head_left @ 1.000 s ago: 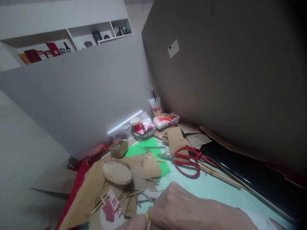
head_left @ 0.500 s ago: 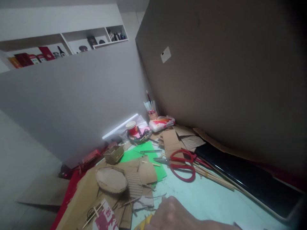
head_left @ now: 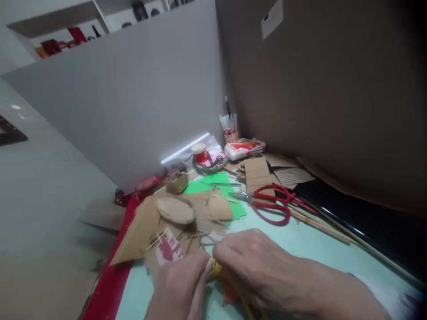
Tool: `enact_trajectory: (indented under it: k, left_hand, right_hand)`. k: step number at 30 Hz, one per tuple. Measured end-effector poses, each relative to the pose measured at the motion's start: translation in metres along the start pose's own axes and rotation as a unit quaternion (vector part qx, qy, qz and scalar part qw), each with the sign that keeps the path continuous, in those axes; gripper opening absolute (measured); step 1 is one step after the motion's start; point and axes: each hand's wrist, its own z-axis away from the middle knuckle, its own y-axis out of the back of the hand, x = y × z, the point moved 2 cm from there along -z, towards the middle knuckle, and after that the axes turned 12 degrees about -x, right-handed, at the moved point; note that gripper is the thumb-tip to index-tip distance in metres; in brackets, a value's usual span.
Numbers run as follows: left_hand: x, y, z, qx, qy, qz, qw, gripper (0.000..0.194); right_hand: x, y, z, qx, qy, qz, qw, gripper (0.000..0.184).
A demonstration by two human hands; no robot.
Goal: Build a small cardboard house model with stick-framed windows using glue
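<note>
Yellow, thin-looking strip (head_left: 216, 269), low over the mint table (head_left: 300, 242), between left hand (head_left: 182, 280) and right hand (head_left: 258, 264). Held with fingers curled closed on it from either side, right fingertips mostly out of sight. Probably light, soft and easily creased or torn: best pinched near the middle, thumb against finger, with little pull. Beyond, ribbed cardboard (head_left: 203, 218), a stiff-looking pale oval (head_left: 176, 210), flat green paper (head_left: 238, 211), slim wooden sticks (head_left: 322, 225), and scissors (head_left: 269, 205) with smooth red loops.

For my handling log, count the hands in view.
2: the left hand, low centre, and the right hand, just to its right, both at a yellow piece.
</note>
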Motion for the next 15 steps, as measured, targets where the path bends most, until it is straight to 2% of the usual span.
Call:
enact_trajectory:
  k: [1,5,11,15]
  left_hand:
    - [0.002,0.002,-0.001,0.027,-0.003,0.001,1.0,0.029]
    - [0.006,0.001,-0.001,0.049,0.007,-0.004,0.999,0.031]
    - [0.006,0.006,0.003,0.013,-0.018,0.085,0.996,0.028]
    - [0.004,0.013,0.003,-0.008,0.027,0.153,0.988,0.027]
  right_hand:
    - [0.0,-0.003,-0.001,0.002,0.007,-0.003,1.0,0.022]
    - [0.001,-0.01,-0.001,0.01,0.043,-0.02,0.999,0.015]
    - [-0.001,0.001,0.003,0.001,0.066,-0.078,0.995,0.017]
    - [-0.005,0.009,0.004,0.019,0.055,-0.122,0.991,0.023]
